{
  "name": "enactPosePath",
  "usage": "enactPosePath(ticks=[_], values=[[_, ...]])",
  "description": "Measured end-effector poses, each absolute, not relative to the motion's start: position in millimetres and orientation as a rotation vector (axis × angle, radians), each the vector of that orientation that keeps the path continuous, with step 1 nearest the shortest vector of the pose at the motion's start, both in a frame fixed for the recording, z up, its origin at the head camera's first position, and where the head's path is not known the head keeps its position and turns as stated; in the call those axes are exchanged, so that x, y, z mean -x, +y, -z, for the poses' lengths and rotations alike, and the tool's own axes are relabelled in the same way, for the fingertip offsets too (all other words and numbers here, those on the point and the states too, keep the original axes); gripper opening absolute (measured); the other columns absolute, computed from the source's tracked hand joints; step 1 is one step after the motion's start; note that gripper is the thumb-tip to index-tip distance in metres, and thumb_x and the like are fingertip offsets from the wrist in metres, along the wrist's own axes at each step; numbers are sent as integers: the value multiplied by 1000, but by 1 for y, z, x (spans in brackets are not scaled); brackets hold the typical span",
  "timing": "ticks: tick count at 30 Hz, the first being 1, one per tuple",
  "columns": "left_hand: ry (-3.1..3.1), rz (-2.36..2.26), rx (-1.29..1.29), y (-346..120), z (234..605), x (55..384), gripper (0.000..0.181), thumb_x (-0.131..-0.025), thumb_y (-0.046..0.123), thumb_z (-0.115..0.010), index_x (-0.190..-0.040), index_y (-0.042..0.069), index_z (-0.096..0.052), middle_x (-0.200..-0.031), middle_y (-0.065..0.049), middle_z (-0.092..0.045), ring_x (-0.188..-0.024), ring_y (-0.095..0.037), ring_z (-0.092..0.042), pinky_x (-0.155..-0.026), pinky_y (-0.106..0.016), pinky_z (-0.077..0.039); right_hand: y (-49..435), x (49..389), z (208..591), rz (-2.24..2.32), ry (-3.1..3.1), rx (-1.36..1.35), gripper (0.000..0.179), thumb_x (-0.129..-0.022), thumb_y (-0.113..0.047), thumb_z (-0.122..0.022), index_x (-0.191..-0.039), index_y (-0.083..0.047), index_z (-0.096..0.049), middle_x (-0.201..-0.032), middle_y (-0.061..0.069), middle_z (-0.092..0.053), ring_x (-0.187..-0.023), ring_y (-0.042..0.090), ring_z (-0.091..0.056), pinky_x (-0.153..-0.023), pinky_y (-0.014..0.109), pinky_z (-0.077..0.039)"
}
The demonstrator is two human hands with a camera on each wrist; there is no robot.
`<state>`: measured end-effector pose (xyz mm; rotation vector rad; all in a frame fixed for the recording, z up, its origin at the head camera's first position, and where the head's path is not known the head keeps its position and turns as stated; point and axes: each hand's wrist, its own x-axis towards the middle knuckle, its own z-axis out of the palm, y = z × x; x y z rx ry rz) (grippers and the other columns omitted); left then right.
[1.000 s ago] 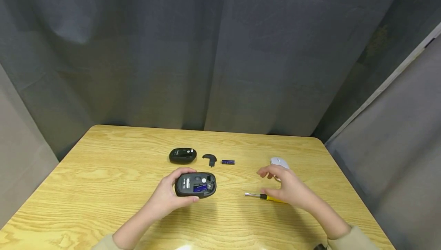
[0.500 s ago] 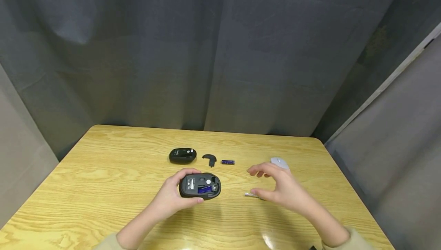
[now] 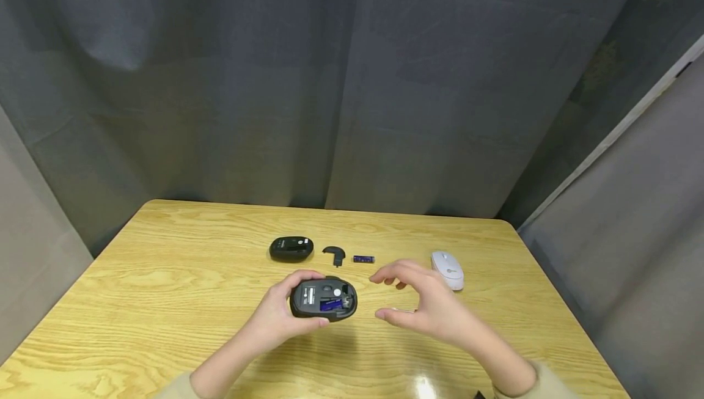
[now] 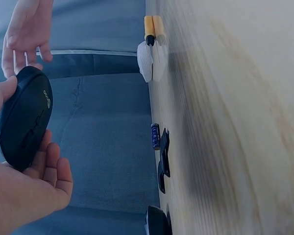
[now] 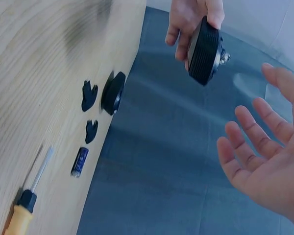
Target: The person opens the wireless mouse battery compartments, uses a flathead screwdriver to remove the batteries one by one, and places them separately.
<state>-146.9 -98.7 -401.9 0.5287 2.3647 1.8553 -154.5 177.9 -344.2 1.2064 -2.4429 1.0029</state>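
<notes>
Above the table, my left hand (image 3: 275, 310) grips a black computer mouse (image 3: 310, 296) with its underside turned up, thumb at the near edge and fingers at the far one. In its uncovered compartment lies a blue battery (image 3: 331, 305), and bare metal contacts show beside it. To the right of the mouse hovers my right hand (image 3: 431, 304), its fingers spread and relaxed, holding nothing. Under that hand a screwdriver (image 5: 24, 208) with a yellow and black handle lies on the table, mostly hidden in the head view. The left wrist view catches the mouse's smooth top.
Along the back of the wooden table (image 3: 181, 277) lie a second black mouse (image 3: 291, 248), a curved black battery cover (image 3: 337, 255) with a tab, and a loose blue battery (image 3: 363, 259). A white mouse (image 3: 448, 270) is at the right. Grey curtains (image 3: 264, 93) hang behind.
My right hand has moved left toward the held mouse, exposing the white mouse and covering most of the screwdriver. The left hand has shifted slightly right with the black mouse.
</notes>
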Motion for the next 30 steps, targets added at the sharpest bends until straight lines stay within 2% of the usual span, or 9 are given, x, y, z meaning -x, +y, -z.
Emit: enactPosePath(ticks=[8,11,17,30], values=[[2354,-1862,-566,-96,407,147,66,-66,15,-85,-124,15,-54,-123,-6,-59,-108,-22,-58,-90,-28,-47,164,155,351,-1045,-2403,-1251,37,-77,-21,-78,-110,-20,-63,-106,-7,-64,-93,8,-58,-73,27,-52],[2363,-1853,-567,-94,408,146,65,-66,16,-86,-123,18,-55,-122,-5,-59,-108,-21,-58,-92,-29,-46,159,155,354,-1027,-2397,-1257,36,-75,-19,-79,-108,-17,-65,-105,-6,-66,-90,8,-58,-72,27,-53],[2322,-1857,-562,-92,409,145,65,-66,19,-86,-123,24,-54,-124,-6,-57,-106,-22,-59,-88,-29,-49,148,154,361,-953,-2429,-1254,28,-76,-20,-78,-102,-17,-68,-101,-7,-66,-97,11,-60,-80,29,-52],[2373,-1816,-524,-90,407,143,65,-65,21,-86,-121,27,-55,-125,-6,-57,-108,-21,-57,-88,-28,-48,141,153,368,-966,-2466,-1186,14,-78,-20,-77,-90,-20,-69,-95,-11,-64,-92,7,-57,-80,26,-52]])
